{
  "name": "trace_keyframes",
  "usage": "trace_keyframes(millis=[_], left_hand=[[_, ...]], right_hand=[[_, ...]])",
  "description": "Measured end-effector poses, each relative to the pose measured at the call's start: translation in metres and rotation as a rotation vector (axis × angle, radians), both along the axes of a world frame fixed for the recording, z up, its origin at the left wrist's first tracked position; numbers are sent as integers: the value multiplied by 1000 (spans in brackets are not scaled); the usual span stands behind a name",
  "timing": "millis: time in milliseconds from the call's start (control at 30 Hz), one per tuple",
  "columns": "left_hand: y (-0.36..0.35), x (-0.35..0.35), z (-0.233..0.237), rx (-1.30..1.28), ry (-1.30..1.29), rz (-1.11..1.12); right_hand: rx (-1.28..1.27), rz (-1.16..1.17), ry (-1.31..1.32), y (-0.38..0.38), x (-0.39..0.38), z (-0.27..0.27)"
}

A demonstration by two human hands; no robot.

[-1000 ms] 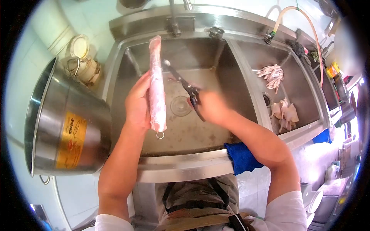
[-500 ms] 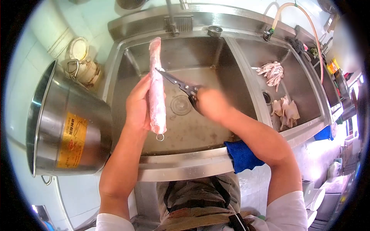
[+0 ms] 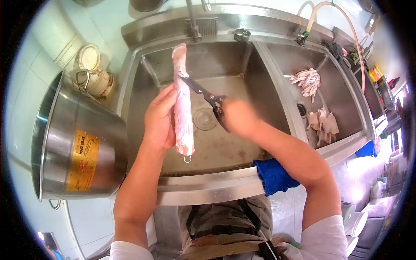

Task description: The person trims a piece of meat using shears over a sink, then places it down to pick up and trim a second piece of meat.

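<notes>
My left hand (image 3: pixel 160 121) is wrapped round a long pink piece of meat (image 3: pixel 183 115), held nearly upright over the large sink basin (image 3: pixel 225 147). A small metal ring (image 3: pixel 187 159) sticks out of its lower end. In my right hand (image 3: pixel 239 118), blurred by motion, is a pair of dark kitchen scissors (image 3: pixel 211 99). Their blade tips rest at the upper part of the meat, just above my left fingers. Behind the meat, the round drain (image 3: pixel 205 118) shows in the basin floor.
In the right basin lie a bundle of pale meat strips (image 3: pixel 307 82) and several pale meat pieces (image 3: pixel 323 125). A large steel pot (image 3: pixel 104 149) stands at left. A blue cloth (image 3: pixel 277 177) hangs over the front edge; a hose (image 3: pixel 353 28) loops at the back right.
My left hand has shifted the meat slightly to the right and down. The scissors stay at its upper part, their tips now a little higher in the view.
</notes>
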State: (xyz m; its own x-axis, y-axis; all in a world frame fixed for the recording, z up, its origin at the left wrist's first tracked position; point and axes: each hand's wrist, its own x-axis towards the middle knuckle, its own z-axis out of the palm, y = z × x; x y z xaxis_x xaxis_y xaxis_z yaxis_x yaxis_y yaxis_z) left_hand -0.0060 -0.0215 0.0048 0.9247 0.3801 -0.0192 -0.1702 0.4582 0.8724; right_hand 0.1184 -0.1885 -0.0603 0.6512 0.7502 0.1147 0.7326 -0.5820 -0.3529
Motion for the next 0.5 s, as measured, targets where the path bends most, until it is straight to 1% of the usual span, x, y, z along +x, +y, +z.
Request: trace_keyframes(millis=[33, 133, 233, 333, 433, 500], left_hand=[[1, 1, 1, -2, 0, -10], [-3, 0, 6, -30, -5, 2], [9, 1, -1, -115, 13, -97], [5, 4, -1, -109, 30, 32], [4, 1, 1, -71, 41, 34], [-1, 1, 3, -24, 43, 56]], right_hand=[[-31, 14, 7, 1, 2, -1], [184, -30, 101, 0, 0, 0], [278, -25, 326, -1, -6, 16], [166, 27, 116, -1, -3, -1], [204, 44, 11, -3, -3, -7], [149, 22, -29, 0, -1, -15]])
